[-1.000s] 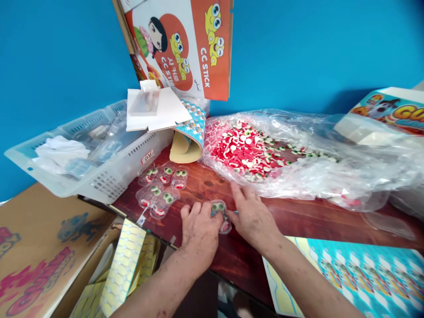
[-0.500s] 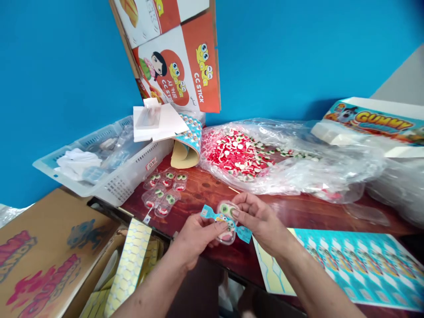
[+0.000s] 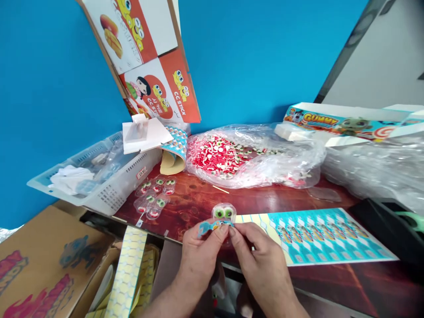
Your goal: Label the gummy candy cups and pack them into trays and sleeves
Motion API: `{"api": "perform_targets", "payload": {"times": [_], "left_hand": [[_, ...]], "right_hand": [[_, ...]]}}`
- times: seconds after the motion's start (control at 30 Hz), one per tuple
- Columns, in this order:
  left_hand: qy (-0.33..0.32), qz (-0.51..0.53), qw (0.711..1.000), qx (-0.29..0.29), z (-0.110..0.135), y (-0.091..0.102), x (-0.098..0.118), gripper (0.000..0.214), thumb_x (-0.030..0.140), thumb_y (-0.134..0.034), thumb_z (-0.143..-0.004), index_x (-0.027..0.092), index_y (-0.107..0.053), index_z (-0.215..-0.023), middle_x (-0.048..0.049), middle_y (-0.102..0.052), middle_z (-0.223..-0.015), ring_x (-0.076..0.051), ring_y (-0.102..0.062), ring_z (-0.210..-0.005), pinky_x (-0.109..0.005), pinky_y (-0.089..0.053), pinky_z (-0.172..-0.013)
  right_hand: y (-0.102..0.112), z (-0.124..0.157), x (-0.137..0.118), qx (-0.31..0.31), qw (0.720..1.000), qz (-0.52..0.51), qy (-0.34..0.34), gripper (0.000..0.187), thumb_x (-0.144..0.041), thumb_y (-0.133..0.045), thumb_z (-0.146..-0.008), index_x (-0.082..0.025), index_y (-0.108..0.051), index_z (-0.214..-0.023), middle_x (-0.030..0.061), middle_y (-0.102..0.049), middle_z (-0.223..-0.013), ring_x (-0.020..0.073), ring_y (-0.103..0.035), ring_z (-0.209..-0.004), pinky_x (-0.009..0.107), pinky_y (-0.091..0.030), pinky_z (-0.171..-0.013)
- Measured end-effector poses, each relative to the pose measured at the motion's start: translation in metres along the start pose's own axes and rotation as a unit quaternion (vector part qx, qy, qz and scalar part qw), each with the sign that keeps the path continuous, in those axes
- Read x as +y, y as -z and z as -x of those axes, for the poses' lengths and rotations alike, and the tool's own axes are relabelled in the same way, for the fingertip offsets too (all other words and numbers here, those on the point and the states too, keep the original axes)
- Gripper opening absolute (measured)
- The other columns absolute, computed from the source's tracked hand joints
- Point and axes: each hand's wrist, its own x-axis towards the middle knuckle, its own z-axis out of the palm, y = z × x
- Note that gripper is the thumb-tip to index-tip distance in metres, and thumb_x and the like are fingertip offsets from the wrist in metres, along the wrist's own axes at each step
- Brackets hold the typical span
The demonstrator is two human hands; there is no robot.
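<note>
The left hand [image 3: 202, 251] and right hand [image 3: 261, 260] together pinch a gummy pack [image 3: 224, 213] and its blue label [image 3: 207, 228], above the near edge of the table [image 3: 198, 198], left of the label sheet [image 3: 314, 238]. Uneven thumb pressure could crease the label or stick it crooked.

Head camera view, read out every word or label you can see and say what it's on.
"CC STICK": orange-and-white carton.
"GUMMY": long display box.
Basket tag, sticker sheet and the sticker held by left hand and right hand: too small to read.
</note>
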Motion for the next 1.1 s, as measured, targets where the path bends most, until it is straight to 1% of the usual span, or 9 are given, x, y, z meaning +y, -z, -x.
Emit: {"api": "perform_targets", "payload": {"times": [0.1, 0.23, 0.33, 0.4, 0.5, 0.6, 0.73, 0.83, 1.1], "left_hand": [[0.009, 0.043, 0.999, -0.026, 0.006, -0.010, -0.006, 0.015, 0.029, -0.067, -0.073, 0.017, -0.071, -0.083, -0.0020, -0.068, -0.078, -0.014, -0.061, -0.078, -0.026, -0.046, -0.079], [0.060, 0.071, 0.994, -0.049, 0.008, -0.014, -0.015, 0.024, 0.034, -0.066, -0.074, 0.016, -0.070, -0.090, -0.0030, -0.067, -0.075, -0.011, -0.058, -0.065, -0.023, -0.046, -0.065], [0.082, 0.081, 0.992, -0.057, 0.005, -0.009, -0.015, 0.031, 0.035, -0.067, -0.074, 0.017, -0.066, -0.099, -0.0025, -0.066, -0.077, -0.009, -0.054, -0.060, -0.019, -0.042, -0.056], [0.080, 0.103, 0.991, -0.041, 0.003, -0.006, -0.012, 0.025, 0.033, -0.069, -0.072, 0.016, -0.067, -0.090, -0.0012, -0.064, -0.071, -0.007, -0.052, -0.057, -0.018, -0.040, -0.054], [0.115, 0.174, 0.977, -0.042, 0.000, -0.009, -0.007, 0.020, 0.031, -0.072, -0.068, 0.013, -0.065, -0.071, 0.0004, -0.059, -0.060, -0.006, -0.049, -0.051, -0.018, -0.040, -0.052], [0.191, 0.228, 0.952, -0.073, -0.001, -0.014, -0.002, 0.020, 0.030, -0.072, -0.067, 0.013, -0.063, -0.072, 0.0013, -0.056, -0.057, -0.006, -0.047, -0.047, -0.019, -0.039, -0.048], [0.305, 0.225, 0.917, -0.122, -0.002, -0.014, 0.005, 0.019, 0.027, -0.070, -0.068, 0.014, -0.062, -0.078, 0.0034, -0.051, -0.053, -0.005, -0.042, -0.040, -0.019, -0.038, -0.043], [0.329, 0.194, 0.916, -0.126, -0.004, -0.014, 0.009, 0.021, 0.026, -0.072, -0.066, 0.016, -0.062, -0.082, 0.0029, -0.055, -0.056, -0.005, -0.043, -0.039, -0.019, -0.038, -0.041], [0.140, 0.079, 0.987, 0.014, 0.005, -0.028, 0.004, 0.036, 0.025, -0.079, -0.054, 0.014, -0.066, -0.086, -0.0052, -0.068, -0.086, -0.017, -0.063, -0.078, -0.026, -0.052, -0.067]], "right_hand": [[-0.008, 0.004, 0.000, 0.003, 0.981, -0.175, -0.083, 0.017, -0.033, -0.052, -0.083, -0.020, -0.062, -0.084, 0.0043, -0.064, -0.079, 0.0162, -0.059, -0.071, 0.027, -0.048, -0.066], [-0.010, 0.009, 0.003, -0.011, 0.914, -0.365, -0.177, 0.022, -0.038, -0.054, -0.083, -0.021, -0.061, -0.094, 0.0029, -0.066, -0.082, 0.0134, -0.057, -0.063, 0.024, -0.047, -0.059], [-0.008, 0.011, 0.012, 0.031, 0.908, -0.376, -0.181, 0.022, -0.038, -0.059, -0.079, -0.020, -0.063, -0.092, 0.0013, -0.065, -0.076, 0.0117, -0.055, -0.060, 0.022, -0.045, -0.057], [-0.005, 0.011, 0.016, 0.056, 0.914, -0.363, -0.174, 0.021, -0.037, -0.061, -0.078, -0.020, -0.064, -0.088, 0.0003, -0.063, -0.070, 0.0115, -0.054, -0.060, 0.021, -0.045, -0.057], [-0.004, 0.010, 0.018, 0.040, 0.908, -0.379, -0.173, 0.021, -0.037, -0.060, -0.079, -0.019, -0.064, -0.089, 0.0010, -0.063, -0.070, 0.0124, -0.055, -0.060, 0.023, -0.046, -0.059], [-0.004, 0.011, 0.016, 0.007, 0.898, -0.405, -0.173, 0.022, -0.037, -0.056, -0.082, -0.020, -0.063, -0.093, 0.0022, -0.065, -0.076, 0.0126, -0.055, -0.061, 0.025, -0.047, -0.061], [0.000, 0.014, 0.014, -0.003, 0.919, -0.354, -0.174, 0.024, -0.039, -0.054, -0.083, -0.019, -0.062, -0.094, 0.0012, -0.063, -0.070, 0.0113, -0.052, -0.053, 0.026, -0.047, -0.058], [0.002, 0.016, 0.009, -0.003, 0.941, -0.300, -0.159, 0.025, -0.040, -0.050, -0.084, -0.018, -0.061, -0.090, 0.0002, -0.061, -0.064, 0.0117, -0.052, -0.051, 0.024, -0.046, -0.053], [0.014, 0.021, 0.010, 0.095, 0.991, -0.081, -0.051, 0.025, -0.029, -0.038, -0.089, -0.017, -0.059, -0.083, 0.0035, -0.061, -0.071, 0.0132, -0.055, -0.064, 0.024, -0.044, -0.060]]}}
